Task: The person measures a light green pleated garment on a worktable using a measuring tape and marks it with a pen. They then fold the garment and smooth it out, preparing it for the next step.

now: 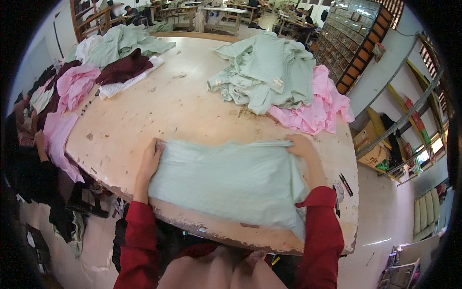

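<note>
A pale green folded cloth (224, 180) lies along the table's near edge, its surface lightly creased. My left hand (153, 156) pinches its upper left corner, with my thumb and fingertips at the fabric. At the upper right corner, my right hand (301, 149) grips the cloth's edge between curled fingers. Both red-sleeved forearms flank the cloth. Beside my right forearm lie black-handled snips (345, 184) and a small round object (338, 192) that I cannot make out.
The worn table (183, 106) holds green garments (260, 72) over pink cloth (327, 111), plus mixed piles (77, 86) at left. A co-worker's hand (39, 142) is at the far left edge. Metal shelving (409, 120) stands right; sewing stations (221, 14) are behind.
</note>
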`<state>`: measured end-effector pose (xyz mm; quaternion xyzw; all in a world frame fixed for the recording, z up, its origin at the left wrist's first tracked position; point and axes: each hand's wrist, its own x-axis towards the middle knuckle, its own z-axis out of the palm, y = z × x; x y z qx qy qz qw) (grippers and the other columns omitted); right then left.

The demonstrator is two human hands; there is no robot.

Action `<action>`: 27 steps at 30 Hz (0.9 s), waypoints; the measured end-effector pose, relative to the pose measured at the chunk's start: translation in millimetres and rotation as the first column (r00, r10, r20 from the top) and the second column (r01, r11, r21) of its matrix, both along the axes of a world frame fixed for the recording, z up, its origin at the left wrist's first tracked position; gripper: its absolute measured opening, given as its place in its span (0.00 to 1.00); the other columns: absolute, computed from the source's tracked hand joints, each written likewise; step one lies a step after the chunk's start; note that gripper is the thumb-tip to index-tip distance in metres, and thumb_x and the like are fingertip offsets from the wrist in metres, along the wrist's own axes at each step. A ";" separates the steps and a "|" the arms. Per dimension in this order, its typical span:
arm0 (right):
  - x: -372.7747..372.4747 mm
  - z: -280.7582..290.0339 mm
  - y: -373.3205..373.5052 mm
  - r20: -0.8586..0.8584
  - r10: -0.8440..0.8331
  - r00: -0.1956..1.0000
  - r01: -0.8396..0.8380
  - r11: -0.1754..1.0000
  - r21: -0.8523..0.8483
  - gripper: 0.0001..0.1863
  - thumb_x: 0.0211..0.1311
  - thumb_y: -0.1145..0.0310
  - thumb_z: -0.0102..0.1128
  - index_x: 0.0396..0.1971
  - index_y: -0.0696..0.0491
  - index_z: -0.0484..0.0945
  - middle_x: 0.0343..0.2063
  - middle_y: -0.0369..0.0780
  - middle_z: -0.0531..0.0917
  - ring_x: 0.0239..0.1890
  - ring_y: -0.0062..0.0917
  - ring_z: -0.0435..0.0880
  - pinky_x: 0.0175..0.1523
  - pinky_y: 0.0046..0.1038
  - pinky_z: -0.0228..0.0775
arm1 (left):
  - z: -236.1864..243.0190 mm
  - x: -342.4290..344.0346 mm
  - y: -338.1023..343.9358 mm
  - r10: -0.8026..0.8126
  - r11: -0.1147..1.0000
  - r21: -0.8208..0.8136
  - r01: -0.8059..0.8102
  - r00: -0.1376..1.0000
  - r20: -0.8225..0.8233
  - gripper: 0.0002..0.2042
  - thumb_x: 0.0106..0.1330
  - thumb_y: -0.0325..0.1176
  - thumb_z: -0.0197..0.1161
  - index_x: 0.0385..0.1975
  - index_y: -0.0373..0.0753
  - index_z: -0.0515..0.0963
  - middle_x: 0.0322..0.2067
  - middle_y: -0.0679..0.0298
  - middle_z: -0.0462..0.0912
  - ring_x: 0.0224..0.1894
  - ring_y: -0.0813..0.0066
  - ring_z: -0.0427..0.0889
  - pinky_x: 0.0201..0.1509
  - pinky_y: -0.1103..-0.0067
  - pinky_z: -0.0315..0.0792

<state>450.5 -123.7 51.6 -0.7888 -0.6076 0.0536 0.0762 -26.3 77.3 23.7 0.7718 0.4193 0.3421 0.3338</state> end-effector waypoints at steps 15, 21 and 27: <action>43.3 71.0 -116.4 0.364 -0.421 0.831 0.377 0.907 0.187 0.29 0.52 0.81 0.53 0.57 0.47 0.70 0.64 0.46 0.65 0.53 0.47 0.77 0.54 0.44 0.72 | 11.5 60.3 -206.1 -0.676 0.459 0.533 0.711 0.669 -0.310 0.18 0.52 0.33 0.70 0.44 0.45 0.78 0.41 0.62 0.76 0.45 0.63 0.76 0.47 0.68 0.70; -136.6 35.4 -112.2 -0.426 0.115 0.897 0.033 0.945 0.325 0.14 0.59 0.72 0.60 0.46 0.53 0.78 0.47 0.42 0.81 0.48 0.31 0.80 0.53 0.29 0.69 | -5.4 20.8 -208.8 -0.537 0.797 0.307 0.521 0.843 -0.034 0.21 0.49 0.37 0.70 0.44 0.45 0.76 0.45 0.60 0.75 0.50 0.57 0.72 0.55 0.64 0.64; -273.7 3.3 -109.4 -0.220 0.351 0.910 -0.282 0.914 0.292 0.12 0.60 0.60 0.63 0.36 0.53 0.76 0.36 0.40 0.79 0.43 0.36 0.79 0.48 0.35 0.70 | -7.1 -4.2 -193.8 -0.263 0.942 0.136 0.307 0.927 -0.265 0.16 0.51 0.35 0.71 0.39 0.43 0.77 0.46 0.60 0.76 0.53 0.59 0.67 0.59 0.66 0.59</action>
